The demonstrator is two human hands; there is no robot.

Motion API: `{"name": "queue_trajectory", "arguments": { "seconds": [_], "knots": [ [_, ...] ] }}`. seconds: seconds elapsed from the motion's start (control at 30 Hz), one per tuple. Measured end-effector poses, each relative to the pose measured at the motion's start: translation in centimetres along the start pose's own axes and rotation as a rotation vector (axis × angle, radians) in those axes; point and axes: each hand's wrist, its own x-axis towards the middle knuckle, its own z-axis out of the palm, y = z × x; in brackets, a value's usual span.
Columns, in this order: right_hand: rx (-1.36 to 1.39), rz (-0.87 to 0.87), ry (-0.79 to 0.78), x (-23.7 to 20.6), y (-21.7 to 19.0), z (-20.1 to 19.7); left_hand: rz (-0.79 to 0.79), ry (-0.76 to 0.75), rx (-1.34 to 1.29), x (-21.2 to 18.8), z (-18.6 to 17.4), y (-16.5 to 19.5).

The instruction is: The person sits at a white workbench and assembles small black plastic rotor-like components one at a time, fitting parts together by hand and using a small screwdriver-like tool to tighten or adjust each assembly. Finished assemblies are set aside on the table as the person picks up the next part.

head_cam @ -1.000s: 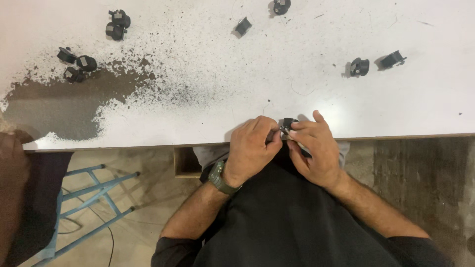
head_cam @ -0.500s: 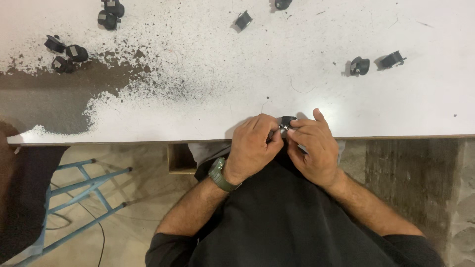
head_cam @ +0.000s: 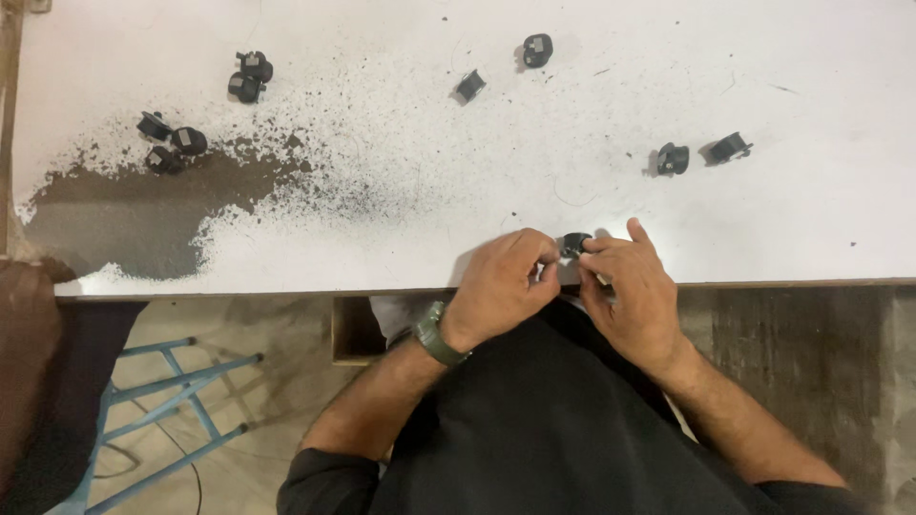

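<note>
Both my hands have stayed at the near edge of the tabletop (head_cam: 782,219), the small black part (head_cam: 573,243) no further along than half a second ago.

That part sits pinched between my fingertips just above the edge. My left hand (head_cam: 498,286) curls onto it from the left, my right hand (head_cam: 630,296) from the right, both grips narrow and closed on it. A watch (head_cam: 437,334) is on my left wrist. Farther out lie other black parts: two to the right (head_cam: 673,158), two at the top (head_cam: 537,50), a cluster far left (head_cam: 172,143) by the dark worn patch (head_cam: 134,215). A blue stool (head_cam: 172,401) stands below left.
</note>
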Motion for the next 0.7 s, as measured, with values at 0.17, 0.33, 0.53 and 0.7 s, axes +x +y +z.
{"name": "queue_trajectory", "arguments": {
  "seconds": [0.17,0.33,0.53,0.7],
  "knots": [
    [-0.145,0.132,0.178,2.1,4.0,-2.5,-0.133,0.142,0.418,6.1,-6.1,-4.9],
    [0.019,0.051,0.076,3.6,2.3,0.2,-0.25,0.213,0.376,12.7,-9.0,-9.2],
    [0.58,-0.11,-0.485,3.1,-2.0,3.3,-0.312,0.059,0.288,13.1,-8.4,-8.2],
    [0.21,0.027,-0.229,2.3,-0.5,0.6,-0.27,-0.166,0.047,5.5,-5.9,-4.3]
  ]
}}
